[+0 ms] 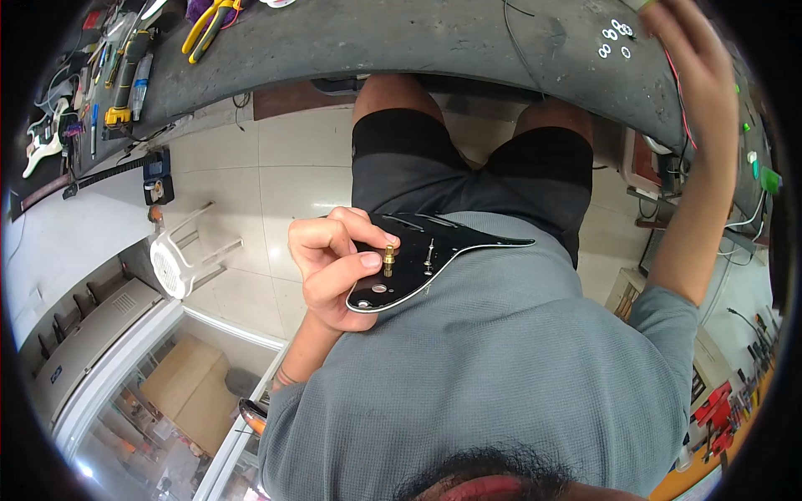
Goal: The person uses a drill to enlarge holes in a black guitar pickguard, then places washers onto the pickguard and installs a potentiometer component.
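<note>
Holding the black plate (409, 238) up in front of the grey shirt (468, 359), the left hand (326, 267) has a firm grasp at its wide end, thumb and forefinger right at the brass shaft (389, 260) that stands up from its face. A small switch (430, 255) pokes up farther along, and the plate's pointed end aims off to the right, its pale edge showing. Over at the upper right, the right hand (693, 42) is a blur above the table (376, 46) — whether its fingers grasp anything, I cannot tell. Just beside it lie the white rings (619, 26), loosely scattered, with a red wire (681, 96) running near the forearm. Across the table — far left — sit yellow-handled pliers (197, 37), well apart from both hands, and a thin black wire (511, 42) curves over the dark surface.
</note>
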